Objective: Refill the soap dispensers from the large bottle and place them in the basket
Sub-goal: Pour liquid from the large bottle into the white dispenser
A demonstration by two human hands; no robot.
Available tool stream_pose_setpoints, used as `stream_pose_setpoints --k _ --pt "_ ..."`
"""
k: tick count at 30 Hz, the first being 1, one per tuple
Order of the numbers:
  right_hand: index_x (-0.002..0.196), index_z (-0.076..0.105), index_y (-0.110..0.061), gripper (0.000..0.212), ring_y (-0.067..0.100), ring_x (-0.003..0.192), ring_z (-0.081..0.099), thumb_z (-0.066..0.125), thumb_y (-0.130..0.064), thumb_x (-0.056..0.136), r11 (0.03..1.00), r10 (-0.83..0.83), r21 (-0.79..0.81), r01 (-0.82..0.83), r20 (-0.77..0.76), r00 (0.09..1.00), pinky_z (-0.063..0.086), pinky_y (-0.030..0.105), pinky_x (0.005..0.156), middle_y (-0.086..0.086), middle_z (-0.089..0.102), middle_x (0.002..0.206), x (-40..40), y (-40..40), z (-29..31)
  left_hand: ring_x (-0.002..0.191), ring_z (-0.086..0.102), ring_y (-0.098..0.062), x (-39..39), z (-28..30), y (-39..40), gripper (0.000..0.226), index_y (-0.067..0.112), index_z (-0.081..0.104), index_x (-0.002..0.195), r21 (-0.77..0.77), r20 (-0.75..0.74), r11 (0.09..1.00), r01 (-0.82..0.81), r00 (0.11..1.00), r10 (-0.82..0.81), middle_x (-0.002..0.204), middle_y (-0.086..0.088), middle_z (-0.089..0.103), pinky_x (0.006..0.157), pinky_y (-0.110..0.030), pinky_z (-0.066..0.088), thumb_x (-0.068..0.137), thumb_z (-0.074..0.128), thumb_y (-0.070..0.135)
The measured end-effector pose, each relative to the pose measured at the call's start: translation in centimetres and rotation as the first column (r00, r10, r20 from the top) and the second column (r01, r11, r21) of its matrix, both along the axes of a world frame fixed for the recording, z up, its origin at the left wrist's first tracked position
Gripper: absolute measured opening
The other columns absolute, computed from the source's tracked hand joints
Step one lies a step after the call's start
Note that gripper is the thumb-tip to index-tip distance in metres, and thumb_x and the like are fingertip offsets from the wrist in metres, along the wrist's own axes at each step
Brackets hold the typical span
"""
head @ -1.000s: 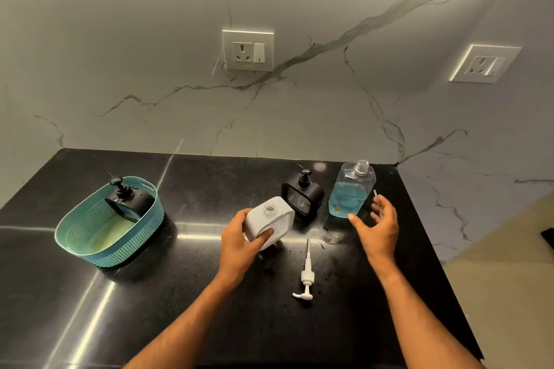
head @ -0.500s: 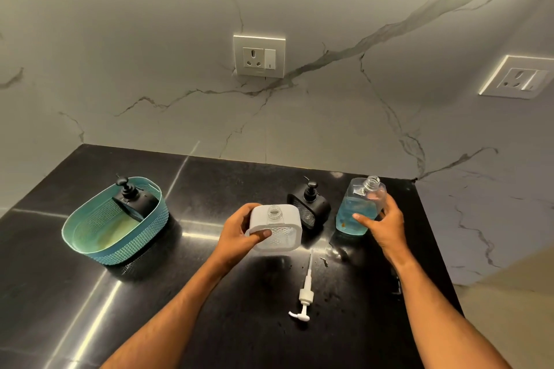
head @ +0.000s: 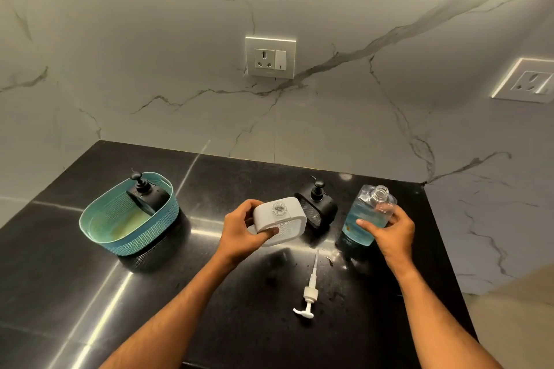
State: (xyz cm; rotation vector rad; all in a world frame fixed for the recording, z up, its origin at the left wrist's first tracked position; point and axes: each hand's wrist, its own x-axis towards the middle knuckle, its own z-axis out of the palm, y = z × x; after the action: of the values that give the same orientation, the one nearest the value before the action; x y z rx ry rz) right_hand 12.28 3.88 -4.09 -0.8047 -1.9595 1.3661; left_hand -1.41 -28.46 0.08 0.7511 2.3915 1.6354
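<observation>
White rounded-square dispenser (head: pixel 280 221), mesh-textured front, cap off: gripped by left hand (head: pixel 244 232), centre frame. Clear bottle (head: pixel 367 216), blue liquid, apparently lifted: right hand (head: pixel 389 232) fingers wrapped round.

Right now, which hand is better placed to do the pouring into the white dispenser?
The right hand: it already grips the large bottle, uncapped and holding blue soap. The left hand grips the white dispenser, its open neck facing up, so it likely just steadies it.
</observation>
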Motion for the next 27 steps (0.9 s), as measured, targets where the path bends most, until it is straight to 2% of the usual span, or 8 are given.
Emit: stream_pose_setpoints --k 6,13,16,19,21,23,25,27 --pt "0.111 0.069 -0.014 0.061 0.016 0.1 0.072 0.099 -0.012 0.057 0.991 -0.12 0.063 0.12 -0.014 0.993 0.063 0.042 0.085 0.002 0.074 0.109 1.3 -3.2 0.5 0.093 0.068 -0.011 1.3 0.1 -1.2 0.045 0.026 0.057 0.097 0.007 -0.097 0.993 -0.116 0.988 0.116 0.098 0.012 0.068 0.069 -0.044 0.06 0.068 0.091 0.033" --pt "0.109 0.067 -0.017 0.061 0.015 0.102 0.07 0.099 -0.021 0.057 0.97 -0.195 0.128 0.206 -0.092 0.976 0.063 0.039 0.082 -0.001 0.071 0.111 2.9 -7.0 2.3 0.089 0.064 -0.006 4.1 0.1 -2.2 0.049 0.026 0.051 0.103 0.019 -0.175 0.966 -0.258 0.951 0.257 0.101 0.011 0.063 0.061 -0.038 0.058 0.074 0.089 0.036" --pt "0.106 0.066 -0.017 0.058 0.016 0.1 0.07 0.099 -0.021 0.058 0.957 -0.209 0.169 0.234 -0.15 0.966 0.063 0.034 0.079 0.001 0.069 0.109 3.4 -9.1 3.5 0.085 0.066 -0.009 5.2 0.0 -2.6 0.047 0.026 0.054 0.109 0.047 -0.183 0.966 -0.253 0.949 0.257 0.101 0.012 0.066 0.061 -0.033 0.058 0.078 0.088 0.036" --pt "0.103 0.067 -0.016 0.055 0.016 0.097 0.069 0.099 -0.021 0.058 0.944 -0.197 0.228 0.238 -0.189 0.962 0.062 0.029 0.077 0.001 0.067 0.106 4.1 -11.4 4.6 0.085 0.067 -0.008 6.5 0.0 -3.0 0.047 0.024 0.061 0.118 0.085 -0.181 0.969 -0.232 0.953 0.244 0.103 0.015 0.067 0.064 -0.022 0.056 0.08 0.087 0.033" --pt "0.102 0.068 -0.013 0.053 0.018 0.095 0.068 0.098 -0.019 0.058 0.934 -0.177 0.276 0.228 -0.196 0.964 0.058 0.018 0.072 0.002 0.066 0.103 4.5 -12.9 5.3 0.087 0.067 -0.006 7.5 0.1 -3.2 0.052 0.023 0.063 0.127 0.113 -0.178 0.968 -0.224 0.954 0.241 0.108 0.016 0.068 0.069 -0.01 0.053 0.081 0.087 0.03" --pt "0.103 0.069 -0.009 0.053 0.019 0.091 0.066 0.098 -0.015 0.059 0.916 -0.167 0.332 0.223 -0.187 0.968 0.053 0.009 0.068 0.003 0.064 0.1 4.8 -14.4 6.0 0.087 0.067 -0.007 8.4 0.0 -3.4 0.056 0.019 0.064 0.129 0.146 -0.159 0.962 -0.231 0.954 0.253 0.11 0.014 0.068 0.071 -0.005 0.05 0.079 0.088 0.024" --pt "0.107 0.069 -0.011 0.055 0.017 0.091 0.065 0.098 -0.016 0.061 0.895 -0.151 0.392 0.212 -0.181 0.972 0.053 0.01 0.067 0.001 0.062 0.101 5.1 -16.0 6.7 0.092 0.07 -0.013 9.1 -0.2 -3.6 0.057 0.017 0.063 0.127 0.177 -0.129 0.954 -0.244 0.955 0.268 0.115 0.007 0.071 0.073 -0.007 0.052 0.077 0.09 0.021" --pt "0.112 0.07 -0.015 0.057 0.013 0.092 0.064 0.097 -0.018 0.062 0.873 -0.132 0.446 0.197 -0.174 0.976 0.056 0.014 0.069 -0.002 0.061 0.103 5.2 -17.3 7.4 0.104 0.07 -0.015 9.6 -0.2 -3.7 0.057 0.019 0.058 0.123 0.197 -0.1 0.947 -0.255 0.955 0.278 0.133 -0.001 0.068 0.078 -0.019 0.06 0.076 0.091 0.022"
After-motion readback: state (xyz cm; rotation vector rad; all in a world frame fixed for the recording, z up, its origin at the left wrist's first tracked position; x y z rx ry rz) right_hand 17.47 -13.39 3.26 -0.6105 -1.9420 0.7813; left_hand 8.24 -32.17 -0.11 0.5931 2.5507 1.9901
